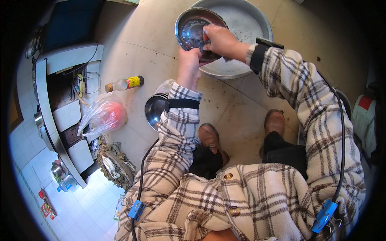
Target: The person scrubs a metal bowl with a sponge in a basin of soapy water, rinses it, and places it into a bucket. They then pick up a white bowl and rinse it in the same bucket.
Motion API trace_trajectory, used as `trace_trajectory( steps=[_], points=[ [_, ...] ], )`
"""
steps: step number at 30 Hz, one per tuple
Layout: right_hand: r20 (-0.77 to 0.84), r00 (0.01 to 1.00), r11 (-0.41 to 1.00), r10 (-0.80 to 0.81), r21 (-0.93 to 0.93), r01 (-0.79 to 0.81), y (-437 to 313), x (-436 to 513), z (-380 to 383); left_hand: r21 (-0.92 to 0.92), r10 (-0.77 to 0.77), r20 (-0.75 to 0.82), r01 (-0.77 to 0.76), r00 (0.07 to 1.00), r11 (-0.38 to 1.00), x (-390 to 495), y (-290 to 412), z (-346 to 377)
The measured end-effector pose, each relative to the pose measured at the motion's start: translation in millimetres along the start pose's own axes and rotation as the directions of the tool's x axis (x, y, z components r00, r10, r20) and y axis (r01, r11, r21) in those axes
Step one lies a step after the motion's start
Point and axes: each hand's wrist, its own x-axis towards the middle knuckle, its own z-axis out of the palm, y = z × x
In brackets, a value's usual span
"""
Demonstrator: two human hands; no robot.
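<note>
A round, shiny metal bowl (188, 28) is tilted over the left part of a large metal basin (241, 18), which holds cloudy, sudsy water. My left hand (189, 61) grips the near rim of the bowl, thumb on the inside. Inside the bowl, my right hand (218, 40) has its fingers curled around a dark, stringy scrubber (199, 43), mostly hidden by the hand. Drops cling to the bowl's inner wall.
On the tiled floor at left lie a capped bottle (125, 83) and a clear plastic bag (104, 116) with something red inside. Metal bowls (155, 110) stand beside my left sleeve. A cabinet (72, 60) is farther left; my shoes (209, 135) are below the basin.
</note>
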Motion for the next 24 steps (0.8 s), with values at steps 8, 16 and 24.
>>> trace_trajectory(
  steps=[8,16,24],
  points=[
    [-0.123,0.992,0.999,0.038,-0.030,-0.042,-6.4,3.2,-4.2,-0.057,-0.113,0.029,0.114,0.993,0.992,-9.0,8.7,3.6],
    [-0.108,0.988,0.993,0.113,0.031,-0.110,-5.1,8.9,-5.0,-0.111,-0.156,0.027,0.158,0.987,0.981,-8.6,2.9,5.2],
    [-0.066,0.994,0.994,0.085,-0.061,-0.089,-13.1,2.3,-10.5,-0.084,-0.142,0.028,0.143,0.990,0.986,-6.1,0.2,2.5]
  ],
)
